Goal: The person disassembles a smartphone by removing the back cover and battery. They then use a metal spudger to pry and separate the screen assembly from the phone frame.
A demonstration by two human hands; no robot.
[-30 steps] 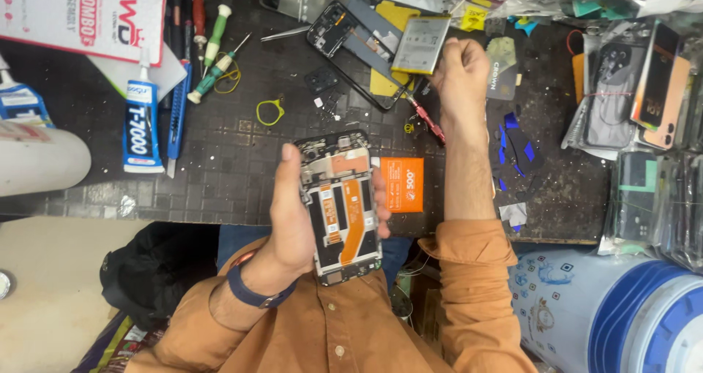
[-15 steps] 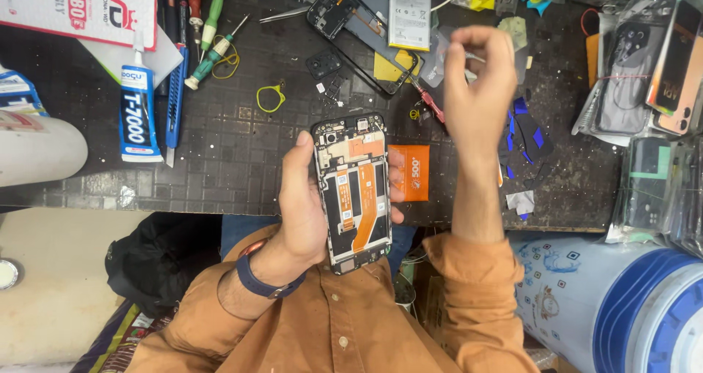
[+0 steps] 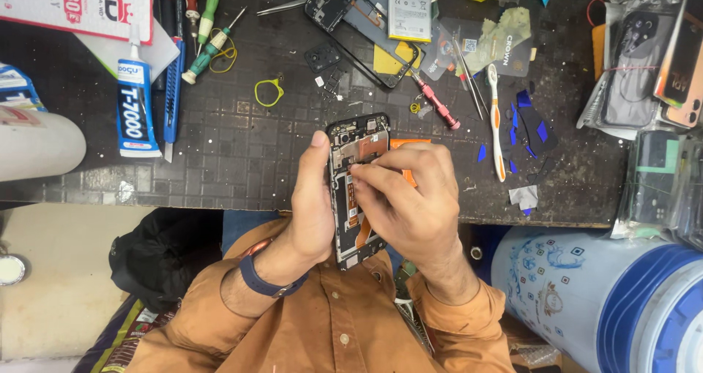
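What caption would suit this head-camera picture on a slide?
Left hand holds an opened black smartphone while right hand fingertips press inside it.

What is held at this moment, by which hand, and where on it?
The left hand grips the opened phone along its left long edge. The right hand rests fingertips on its upper inside; whether they pinch anything cannot be told.

Black opened phone point(image 3: 356, 190) with orange flex cable; orange shirt sleeves point(image 3: 454, 322); dark grid-patterned mat point(image 3: 242, 146); blue-white patterned drum point(image 3: 586, 292); green-handled screwdrivers point(image 3: 209, 21).
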